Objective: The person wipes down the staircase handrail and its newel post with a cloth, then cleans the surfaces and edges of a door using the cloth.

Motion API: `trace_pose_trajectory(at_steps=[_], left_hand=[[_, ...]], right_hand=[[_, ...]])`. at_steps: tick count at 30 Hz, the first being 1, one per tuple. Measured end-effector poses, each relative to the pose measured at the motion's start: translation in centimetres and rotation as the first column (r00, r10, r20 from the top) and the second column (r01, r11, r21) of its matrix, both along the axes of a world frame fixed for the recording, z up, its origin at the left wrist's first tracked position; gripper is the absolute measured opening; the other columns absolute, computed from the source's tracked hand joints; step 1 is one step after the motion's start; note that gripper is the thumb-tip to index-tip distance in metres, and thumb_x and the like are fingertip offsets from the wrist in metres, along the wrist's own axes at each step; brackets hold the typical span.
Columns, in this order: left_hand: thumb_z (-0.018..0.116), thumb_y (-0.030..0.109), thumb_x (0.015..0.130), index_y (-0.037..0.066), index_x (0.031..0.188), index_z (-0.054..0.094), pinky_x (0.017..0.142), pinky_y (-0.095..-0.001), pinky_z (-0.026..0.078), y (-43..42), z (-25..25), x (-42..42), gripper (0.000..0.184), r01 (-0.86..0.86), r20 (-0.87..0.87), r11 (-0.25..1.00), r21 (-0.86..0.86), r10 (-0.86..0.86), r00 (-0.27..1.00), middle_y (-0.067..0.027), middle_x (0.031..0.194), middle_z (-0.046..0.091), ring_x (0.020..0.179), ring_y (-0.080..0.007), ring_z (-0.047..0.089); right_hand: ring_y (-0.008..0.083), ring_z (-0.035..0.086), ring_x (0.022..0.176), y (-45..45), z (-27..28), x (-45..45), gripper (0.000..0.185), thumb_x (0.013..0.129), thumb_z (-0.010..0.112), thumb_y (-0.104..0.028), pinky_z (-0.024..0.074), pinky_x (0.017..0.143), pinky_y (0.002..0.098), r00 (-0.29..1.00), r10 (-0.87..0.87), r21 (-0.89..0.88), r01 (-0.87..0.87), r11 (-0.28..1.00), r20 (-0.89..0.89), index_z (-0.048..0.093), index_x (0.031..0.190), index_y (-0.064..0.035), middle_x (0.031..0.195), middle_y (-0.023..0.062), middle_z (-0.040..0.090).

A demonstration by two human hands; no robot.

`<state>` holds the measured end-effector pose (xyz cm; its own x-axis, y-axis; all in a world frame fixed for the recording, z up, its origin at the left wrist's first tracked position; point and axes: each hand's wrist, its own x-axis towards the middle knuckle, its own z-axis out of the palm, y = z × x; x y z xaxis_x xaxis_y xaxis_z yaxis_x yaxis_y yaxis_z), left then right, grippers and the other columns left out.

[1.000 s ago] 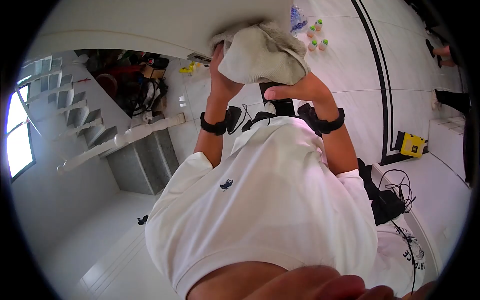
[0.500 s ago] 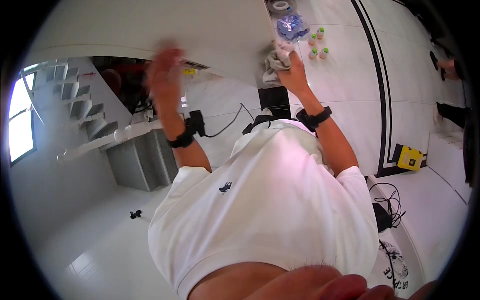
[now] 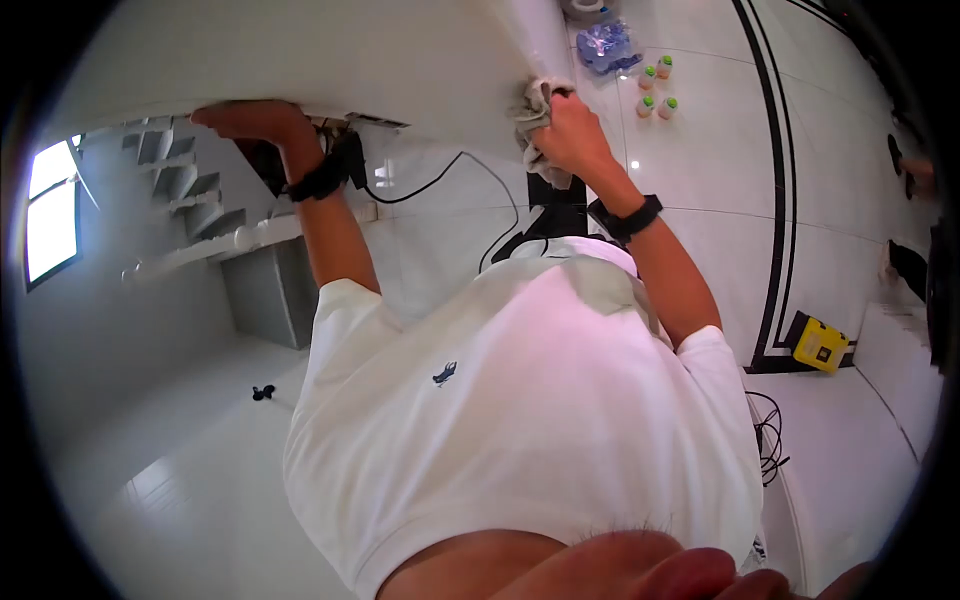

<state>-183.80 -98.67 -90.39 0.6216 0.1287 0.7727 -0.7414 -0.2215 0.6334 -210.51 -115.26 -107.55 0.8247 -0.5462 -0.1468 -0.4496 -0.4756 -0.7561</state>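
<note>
A crumpled grey-white cloth (image 3: 535,130) is gripped in my right hand (image 3: 575,135) and rests against the right edge of a large pale panel (image 3: 330,60). The panel fills the upper left of the view; I cannot tell what it belongs to. My left hand (image 3: 250,120) lies with fingers stretched out along the panel's lower edge, near its left part, and holds nothing. Black straps circle both wrists, and the left one carries a small black device (image 3: 350,160) with a cable.
On the tiled floor to the right stand several small bottles (image 3: 667,107) with green caps, beside a blue plastic bag (image 3: 608,48). A yellow case (image 3: 820,345) lies farther right. Another person's feet (image 3: 915,175) show at the right edge. Stairs (image 3: 185,185) rise at left.
My left hand has moved left along the panel's edge and is no longer blurred. My right hand and the cloth have shifted slightly down; the view has turned a little.
</note>
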Motion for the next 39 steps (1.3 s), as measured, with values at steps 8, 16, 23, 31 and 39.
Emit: trace_pose_trajectory(at_steps=[8,16,23,31,39], left_hand=[[0.024,0.047,0.104,0.002,0.115,0.044,0.093,-0.0408,0.049,0.6,-0.3,-0.4,0.051,0.238,-0.003,0.941,-0.242,-0.246,0.969,-0.0121,0.117,0.054,0.094,-0.0224,0.054],[0.036,0.032,0.105,-0.004,0.105,0.042,0.073,-0.0369,0.051,2.4,-1.1,2.1,0.036,-0.267,0.32,0.953,0.145,0.21,0.924,-0.015,0.094,0.059,0.078,-0.0232,0.058],[0.026,0.052,0.103,0.002,0.122,0.045,0.088,-0.0423,0.048,3.0,-1.0,2.0,0.057,0.003,0.05,0.998,-0.056,0.0,0.999,-0.0104,0.114,0.056,0.095,-0.0244,0.056],[0.017,0.055,0.102,0.005,0.126,0.044,0.093,-0.0436,0.048,3.0,-1.3,2.3,0.062,0.202,0.046,0.979,-0.029,-0.2,0.979,-0.0091,0.124,0.05,0.106,-0.0236,0.054],[0.018,0.057,0.102,0.003,0.13,0.04,0.094,-0.043,0.048,3.7,-2.0,3.5,0.065,-0.036,0.052,0.987,0.156,0.028,0.998,-0.01,0.125,0.05,0.105,-0.0243,0.054]], right_hand=[[0.044,0.061,0.096,3.1,4.4,-1.2,0.037,0.071,0.072,-0.014,0.0527,0.083,0.0467,0.888,-0.033,0.009,0.032,0.999,0.458,0.063,0.105,-0.0014,0.116,0.0193,0.056],[0.0302,0.065,0.094,1.0,-0.8,-1.4,0.031,0.077,0.07,-0.009,0.0515,0.084,0.0354,0.737,-0.084,0.191,-0.061,0.98,0.67,0.066,0.107,-0.0022,0.107,0.0158,0.065],[0.021,0.065,0.085,-0.8,-5.8,-2.0,0.026,0.08,0.069,-0.007,0.0511,0.081,0.031,0.778,-0.13,0.341,-0.114,0.933,0.615,0.066,0.106,-0.0027,0.097,0.0094,0.069],[0.0348,0.063,0.097,0.0,0.9,1.4,0.046,0.063,0.08,-0.015,0.0538,0.079,0.0386,0.622,-0.157,0.065,0.168,0.984,0.767,0.07,0.108,-0.0113,0.108,0.0159,0.064],[0.0393,0.061,0.103,1.3,-10.5,1.2,0.047,0.071,0.078,-0.02,0.0527,0.083,0.0445,0.893,-0.271,0.081,0.26,0.962,0.359,0.063,0.114,-0.0064,0.122,0.0184,0.057]])
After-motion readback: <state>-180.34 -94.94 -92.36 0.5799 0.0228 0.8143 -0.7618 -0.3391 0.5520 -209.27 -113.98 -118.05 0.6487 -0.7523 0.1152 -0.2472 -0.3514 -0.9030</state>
